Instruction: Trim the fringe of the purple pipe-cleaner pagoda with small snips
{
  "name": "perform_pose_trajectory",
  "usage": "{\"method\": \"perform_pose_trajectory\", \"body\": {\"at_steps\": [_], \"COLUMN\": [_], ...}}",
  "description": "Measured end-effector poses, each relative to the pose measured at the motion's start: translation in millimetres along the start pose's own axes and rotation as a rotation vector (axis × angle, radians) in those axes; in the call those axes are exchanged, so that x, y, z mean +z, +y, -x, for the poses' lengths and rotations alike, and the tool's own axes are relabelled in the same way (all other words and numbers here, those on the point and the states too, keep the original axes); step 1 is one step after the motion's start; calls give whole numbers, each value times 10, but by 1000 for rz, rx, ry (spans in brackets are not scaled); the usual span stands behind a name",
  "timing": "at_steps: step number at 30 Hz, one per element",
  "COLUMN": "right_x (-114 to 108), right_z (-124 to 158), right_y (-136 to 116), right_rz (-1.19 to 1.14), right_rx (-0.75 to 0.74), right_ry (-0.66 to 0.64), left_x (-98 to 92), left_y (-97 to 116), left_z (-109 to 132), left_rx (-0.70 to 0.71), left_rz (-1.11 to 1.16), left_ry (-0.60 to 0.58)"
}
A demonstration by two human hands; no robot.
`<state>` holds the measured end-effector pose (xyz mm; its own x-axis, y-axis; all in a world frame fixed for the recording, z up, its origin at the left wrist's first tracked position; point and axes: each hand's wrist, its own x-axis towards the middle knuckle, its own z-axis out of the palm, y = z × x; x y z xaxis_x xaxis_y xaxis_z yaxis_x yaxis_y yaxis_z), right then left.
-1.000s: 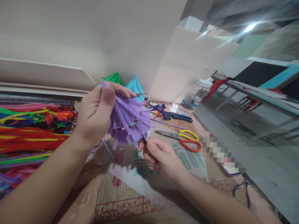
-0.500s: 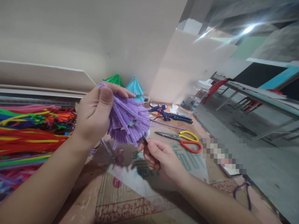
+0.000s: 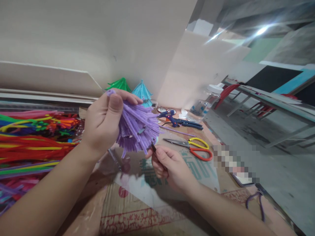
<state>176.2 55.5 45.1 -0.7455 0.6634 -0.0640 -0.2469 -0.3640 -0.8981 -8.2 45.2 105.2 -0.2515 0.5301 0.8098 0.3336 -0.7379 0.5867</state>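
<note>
My left hand (image 3: 105, 116) is closed around the top of a cone-shaped bundle of purple pipe cleaners (image 3: 140, 126), thumb in front and fingers behind. The strands fan out downward to the right, away from the palm. A dark, slim-tipped tool (image 3: 153, 148), which looks like tweezers, is pinched in my right hand (image 3: 169, 164). Its tip reaches the lower right rim of the purple bundle; whether it grips a strand I cannot tell. Most of this tool is hidden by the fingers.
Scissors (image 3: 189, 144) with yellow and red handles lie right, beyond my right hand. Behind are a blue glue gun (image 3: 169, 116), a clear jar (image 3: 205, 103), and green (image 3: 120, 84) and light-blue cones (image 3: 142, 93). Coloured pipe cleaners (image 3: 31, 149) fill the left. Cardboard (image 3: 130, 209) covers the table.
My left hand and the purple bundle have shifted slightly right and down. The right hand stays almost in place with the tool at the rim.
</note>
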Motion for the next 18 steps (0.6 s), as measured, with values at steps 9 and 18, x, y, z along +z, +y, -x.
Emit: {"method": "perform_pose_trajectory", "body": {"at_steps": [9,18], "right_x": [2,-4], "right_z": [-6,-5], "right_y": [11,1], "right_rz": [4,-40], "right_rx": [-10,-21], "right_ry": [-3,-20], "left_x": [-8,-26], "left_y": [-17,-32], "left_z": [1,-15], "left_rx": [-14,-52], "left_rz": [-29,-9], "left_ry": [-18,8]}}
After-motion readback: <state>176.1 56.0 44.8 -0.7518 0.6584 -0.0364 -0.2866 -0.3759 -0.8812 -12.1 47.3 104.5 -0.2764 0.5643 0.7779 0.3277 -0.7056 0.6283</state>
